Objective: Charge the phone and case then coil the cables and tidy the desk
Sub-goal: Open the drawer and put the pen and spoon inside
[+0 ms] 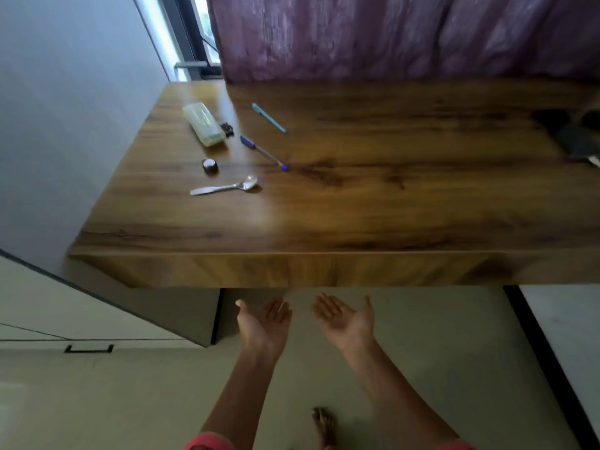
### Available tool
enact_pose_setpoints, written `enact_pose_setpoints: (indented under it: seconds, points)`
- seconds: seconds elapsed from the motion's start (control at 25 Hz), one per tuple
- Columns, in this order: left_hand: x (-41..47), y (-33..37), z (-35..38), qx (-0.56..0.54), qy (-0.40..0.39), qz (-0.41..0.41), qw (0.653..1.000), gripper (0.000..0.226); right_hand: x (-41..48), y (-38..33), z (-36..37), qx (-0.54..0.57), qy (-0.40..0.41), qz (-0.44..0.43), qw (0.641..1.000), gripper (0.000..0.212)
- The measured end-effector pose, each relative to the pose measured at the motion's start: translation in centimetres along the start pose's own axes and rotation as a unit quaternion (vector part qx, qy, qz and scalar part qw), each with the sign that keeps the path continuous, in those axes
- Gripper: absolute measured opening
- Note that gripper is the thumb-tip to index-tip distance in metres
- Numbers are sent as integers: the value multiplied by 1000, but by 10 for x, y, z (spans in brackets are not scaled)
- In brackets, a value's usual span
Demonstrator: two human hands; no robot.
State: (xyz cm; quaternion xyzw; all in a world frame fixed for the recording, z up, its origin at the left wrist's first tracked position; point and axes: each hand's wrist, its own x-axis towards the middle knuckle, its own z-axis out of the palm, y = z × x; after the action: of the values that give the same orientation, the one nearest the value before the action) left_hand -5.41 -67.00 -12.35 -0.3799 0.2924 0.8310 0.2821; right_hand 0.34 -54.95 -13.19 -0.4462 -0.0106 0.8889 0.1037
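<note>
My left hand and my right hand are held palm up, fingers straight, side by side below the front edge of the wooden desk. Both hold nothing. On the desk's left part lie a pale translucent case, a small black clip, a light blue pen, a purple pen, a small round dark object and a metal spoon. A dark flat object, cut off by the frame, lies at the desk's far right. No cable is visible.
A purple curtain hangs behind the desk. A grey wall stands to the left, with a cabinet and drawer handle lower left. A white surface with a dark edge is at the right. A foot stands on the floor.
</note>
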Motion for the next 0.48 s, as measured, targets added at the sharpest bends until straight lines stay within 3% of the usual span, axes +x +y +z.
enact_pose_setpoints:
  seconds: [0.24,0.32,0.48]
  points:
    - [65,23,-2,32,-19,30,999,75,48,-5,2,-3,71,-62,996,82]
    - [77,26,-3,42,-33,47,997,72,54,-5,3,9,58,-74,996,86]
    - [79,29,-7,-9,-63,64,996,90,55,-5,7,40,22,-78,996,97]
